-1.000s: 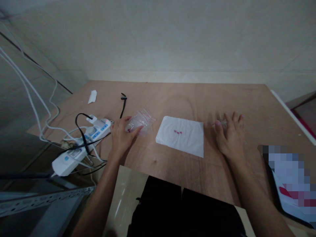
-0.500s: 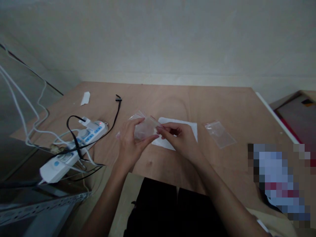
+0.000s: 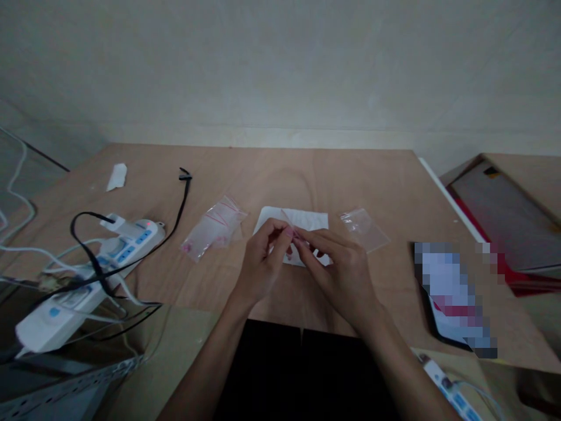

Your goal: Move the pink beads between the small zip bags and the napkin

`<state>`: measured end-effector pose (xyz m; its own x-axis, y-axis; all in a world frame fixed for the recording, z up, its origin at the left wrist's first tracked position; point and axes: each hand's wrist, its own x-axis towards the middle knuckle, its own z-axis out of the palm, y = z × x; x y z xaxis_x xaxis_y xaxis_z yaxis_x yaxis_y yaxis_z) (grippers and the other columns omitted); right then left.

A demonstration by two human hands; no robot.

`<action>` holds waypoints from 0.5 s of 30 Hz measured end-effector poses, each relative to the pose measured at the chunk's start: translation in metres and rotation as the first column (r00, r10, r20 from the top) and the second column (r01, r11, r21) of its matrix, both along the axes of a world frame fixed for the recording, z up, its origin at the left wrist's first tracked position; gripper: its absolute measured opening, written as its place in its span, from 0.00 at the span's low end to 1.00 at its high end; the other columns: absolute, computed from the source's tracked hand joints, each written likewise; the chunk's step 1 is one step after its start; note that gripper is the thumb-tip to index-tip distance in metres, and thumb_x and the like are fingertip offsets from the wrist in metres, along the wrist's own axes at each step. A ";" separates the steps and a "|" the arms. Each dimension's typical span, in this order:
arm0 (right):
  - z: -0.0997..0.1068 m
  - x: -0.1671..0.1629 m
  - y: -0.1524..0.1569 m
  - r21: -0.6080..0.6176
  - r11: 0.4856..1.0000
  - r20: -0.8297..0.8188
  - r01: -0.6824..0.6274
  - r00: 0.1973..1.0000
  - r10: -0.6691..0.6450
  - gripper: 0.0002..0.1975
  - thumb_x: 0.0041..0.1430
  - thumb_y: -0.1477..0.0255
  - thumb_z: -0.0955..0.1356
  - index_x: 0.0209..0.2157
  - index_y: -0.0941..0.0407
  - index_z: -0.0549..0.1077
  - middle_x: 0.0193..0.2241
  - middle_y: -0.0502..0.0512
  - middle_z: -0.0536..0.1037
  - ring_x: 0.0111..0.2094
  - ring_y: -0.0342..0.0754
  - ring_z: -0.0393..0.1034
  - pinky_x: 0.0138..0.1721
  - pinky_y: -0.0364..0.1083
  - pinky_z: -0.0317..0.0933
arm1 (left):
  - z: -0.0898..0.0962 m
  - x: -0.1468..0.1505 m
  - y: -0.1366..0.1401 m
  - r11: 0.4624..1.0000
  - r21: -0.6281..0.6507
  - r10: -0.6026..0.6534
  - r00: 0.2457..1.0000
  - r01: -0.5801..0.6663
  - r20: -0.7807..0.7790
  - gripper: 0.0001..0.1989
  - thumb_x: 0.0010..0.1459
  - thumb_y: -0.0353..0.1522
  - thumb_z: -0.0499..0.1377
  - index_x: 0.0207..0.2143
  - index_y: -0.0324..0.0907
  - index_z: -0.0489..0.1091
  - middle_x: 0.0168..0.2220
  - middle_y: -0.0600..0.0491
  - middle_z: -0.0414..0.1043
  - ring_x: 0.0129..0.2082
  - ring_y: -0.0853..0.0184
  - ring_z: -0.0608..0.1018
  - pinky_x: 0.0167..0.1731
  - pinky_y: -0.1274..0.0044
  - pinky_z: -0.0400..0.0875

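A small clear zip bag is pinched between my two hands, turned nearly edge-on so only a thin pinkish strip of it shows. My left hand is closed, thumb and forefinger gripping the bag's left side. Fingertips of my right hand meet them from the other side, also closed on the bag. Under the hands lies a white sheet, partly covered by them. Several more clear zip bags with red seal lines lie in a pile to the left. A single clear bag is flat on the right.
At the left edge a white power strip carries tangled cables, and a black strap runs off it. A scrap of white paper lies behind. A phone with blurred screen is on the right; another power strip sits lower right.
My hands have come closer together and the bag has turned from broadside to edge-on. My left hand has left the bag pile uncovered. The view has shifted to the right.
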<state>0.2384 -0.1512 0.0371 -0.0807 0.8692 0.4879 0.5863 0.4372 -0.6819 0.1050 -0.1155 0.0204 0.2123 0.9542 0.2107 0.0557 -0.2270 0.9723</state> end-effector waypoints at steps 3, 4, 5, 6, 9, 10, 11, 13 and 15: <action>-0.003 0.005 0.000 0.037 0.999 -0.004 -0.019 1.000 0.019 0.15 0.62 0.78 0.65 0.47 0.51 0.78 0.36 0.55 0.82 0.36 0.47 0.77 0.39 0.48 0.73 | -0.002 0.003 0.002 0.997 -0.063 -0.040 0.998 0.043 0.057 0.11 0.61 0.35 0.52 0.26 0.43 0.64 0.23 0.57 0.66 0.25 0.70 0.71 0.29 0.77 0.68; -0.004 0.006 0.000 0.045 0.999 0.002 -0.017 1.000 0.016 0.15 0.62 0.78 0.65 0.47 0.52 0.78 0.37 0.55 0.82 0.37 0.48 0.77 0.40 0.48 0.73 | -0.002 0.003 0.002 0.996 -0.073 -0.044 0.997 0.049 0.062 0.12 0.62 0.36 0.52 0.26 0.42 0.64 0.24 0.56 0.67 0.25 0.70 0.71 0.29 0.77 0.68; -0.006 0.006 0.000 0.048 0.999 0.006 -0.015 1.000 0.015 0.15 0.62 0.78 0.65 0.48 0.52 0.78 0.37 0.56 0.82 0.38 0.49 0.77 0.40 0.48 0.73 | -0.002 0.004 0.003 0.996 -0.077 -0.048 0.997 0.053 0.058 0.12 0.62 0.37 0.51 0.27 0.42 0.64 0.24 0.56 0.67 0.26 0.70 0.71 0.29 0.77 0.68; -0.007 0.007 0.000 0.045 0.999 0.005 -0.015 1.000 0.015 0.15 0.62 0.77 0.65 0.48 0.52 0.77 0.37 0.56 0.82 0.38 0.49 0.77 0.40 0.48 0.73 | -0.002 0.004 0.003 0.995 -0.077 -0.055 0.997 0.058 0.048 0.12 0.62 0.37 0.52 0.27 0.42 0.65 0.25 0.56 0.67 0.26 0.70 0.71 0.29 0.77 0.68; -0.010 0.007 0.001 0.039 0.999 -0.019 -0.016 1.000 0.016 0.16 0.62 0.77 0.66 0.50 0.52 0.76 0.38 0.56 0.82 0.38 0.49 0.77 0.41 0.49 0.73 | -0.003 0.005 0.005 0.994 -0.056 -0.090 0.996 0.091 0.028 0.12 0.63 0.37 0.53 0.28 0.42 0.64 0.24 0.57 0.65 0.26 0.71 0.70 0.29 0.78 0.67; -0.011 0.007 0.001 0.043 0.999 -0.037 -0.016 0.999 0.018 0.16 0.62 0.77 0.66 0.50 0.51 0.76 0.39 0.56 0.82 0.38 0.48 0.77 0.41 0.49 0.72 | -0.003 0.005 0.005 0.993 -0.043 -0.105 0.994 0.107 0.043 0.12 0.63 0.37 0.52 0.28 0.43 0.64 0.24 0.57 0.64 0.25 0.71 0.69 0.29 0.78 0.66; -0.011 0.007 0.000 0.042 0.999 -0.057 -0.020 0.998 0.022 0.17 0.62 0.77 0.66 0.50 0.51 0.76 0.40 0.56 0.82 0.39 0.48 0.77 0.41 0.49 0.72 | -0.004 0.005 0.005 0.993 -0.030 -0.113 0.992 0.115 0.058 0.12 0.63 0.37 0.51 0.28 0.43 0.64 0.24 0.58 0.63 0.25 0.71 0.69 0.29 0.78 0.66; -0.010 0.007 0.000 0.009 0.999 -0.109 -0.033 0.993 0.034 0.16 0.61 0.75 0.67 0.50 0.50 0.76 0.42 0.55 0.81 0.37 0.47 0.77 0.40 0.48 0.72 | -0.005 0.005 0.005 0.995 -0.006 -0.099 0.994 0.100 0.053 0.12 0.64 0.36 0.50 0.27 0.43 0.62 0.24 0.58 0.62 0.25 0.71 0.67 0.28 0.78 0.64; -0.010 0.008 0.001 -0.049 0.998 -0.176 -0.047 0.984 0.037 0.14 0.61 0.73 0.68 0.48 0.49 0.77 0.42 0.53 0.81 0.36 0.46 0.76 0.37 0.46 0.72 | -0.005 0.005 0.004 0.997 0.023 -0.069 0.998 0.069 -0.008 0.12 0.64 0.35 0.50 0.27 0.44 0.61 0.24 0.58 0.61 0.25 0.71 0.66 0.27 0.77 0.62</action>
<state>0.2462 -0.1506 0.0275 -0.0354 0.8918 0.4511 0.4380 0.4196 -0.7950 0.1102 -0.1110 0.0156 0.2792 0.9321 0.2306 0.0457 -0.2528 0.9664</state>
